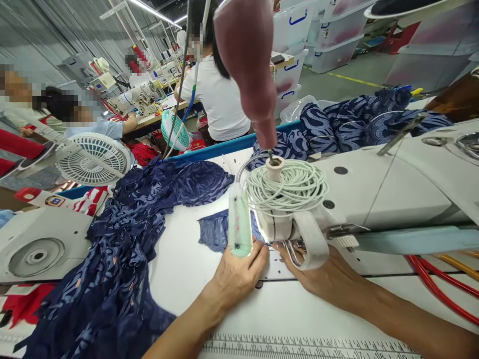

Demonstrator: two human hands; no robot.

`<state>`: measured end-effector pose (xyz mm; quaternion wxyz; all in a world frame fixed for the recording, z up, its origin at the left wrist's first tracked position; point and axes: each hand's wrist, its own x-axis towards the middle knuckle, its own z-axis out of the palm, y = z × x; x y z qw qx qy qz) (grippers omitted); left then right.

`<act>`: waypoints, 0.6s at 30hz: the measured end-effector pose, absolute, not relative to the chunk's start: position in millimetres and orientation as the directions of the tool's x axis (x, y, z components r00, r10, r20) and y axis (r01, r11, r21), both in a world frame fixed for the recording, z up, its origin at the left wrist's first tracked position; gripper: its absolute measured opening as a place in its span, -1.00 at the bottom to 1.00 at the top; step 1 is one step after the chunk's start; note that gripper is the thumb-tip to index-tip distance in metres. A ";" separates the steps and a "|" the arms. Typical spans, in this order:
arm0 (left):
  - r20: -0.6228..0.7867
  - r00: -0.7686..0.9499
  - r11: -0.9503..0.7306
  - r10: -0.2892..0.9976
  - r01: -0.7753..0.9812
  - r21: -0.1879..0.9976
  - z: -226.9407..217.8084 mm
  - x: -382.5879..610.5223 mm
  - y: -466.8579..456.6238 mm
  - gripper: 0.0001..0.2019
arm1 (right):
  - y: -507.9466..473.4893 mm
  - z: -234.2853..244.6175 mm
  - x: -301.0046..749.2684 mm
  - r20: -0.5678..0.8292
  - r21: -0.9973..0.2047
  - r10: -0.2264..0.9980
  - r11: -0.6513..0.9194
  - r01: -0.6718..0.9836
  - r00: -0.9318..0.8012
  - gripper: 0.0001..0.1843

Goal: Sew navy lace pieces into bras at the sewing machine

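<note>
A small navy patterned fabric piece [214, 230] lies on the white sewing table, partly under the head of a sewing machine [404, 184]. My left hand [239, 271] is closed at its near edge, fingers bent and pressed together beside the lit pale green attachment [240, 224]. From the right, my right hand [322, 274] reaches in under the machine head, its fingertips together at the same edge near the needle area. The machine's white curved guard [314, 242] hides part of that hand. The needle itself is hidden.
A heap of navy patterned fabric [123, 249] covers the table's left side; bundled pieces [337, 122] lie behind the machine. Pale green cord [288, 184] is coiled on the machine head. A ruler strip [299, 346] runs along the front. Co-workers sit beyond, near a white fan [93, 158].
</note>
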<state>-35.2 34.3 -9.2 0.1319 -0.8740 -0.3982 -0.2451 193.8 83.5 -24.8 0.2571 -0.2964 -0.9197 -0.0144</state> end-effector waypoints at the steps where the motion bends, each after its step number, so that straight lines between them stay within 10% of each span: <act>1: 0.531 0.561 -0.648 0.634 0.761 -0.031 -9.4 -35.4 34.2 -0.66 | 83.7 -25.6 195.4 0.493 -0.118 0.526 0.830 0.546 -0.693 -0.43; 12: 0.500 0.542 -0.692 0.675 0.700 0.176 2.6 -39.7 36.7 -0.74 | 83.6 -37.4 200.6 0.559 0.102 0.397 0.838 0.536 -0.727 -0.57; 18: 0.461 0.546 -0.670 0.700 0.725 0.159 1.5 -39.1 38.6 -0.79 | 85.9 -33.1 201.0 0.554 -0.067 0.449 0.863 0.500 -0.701 -0.61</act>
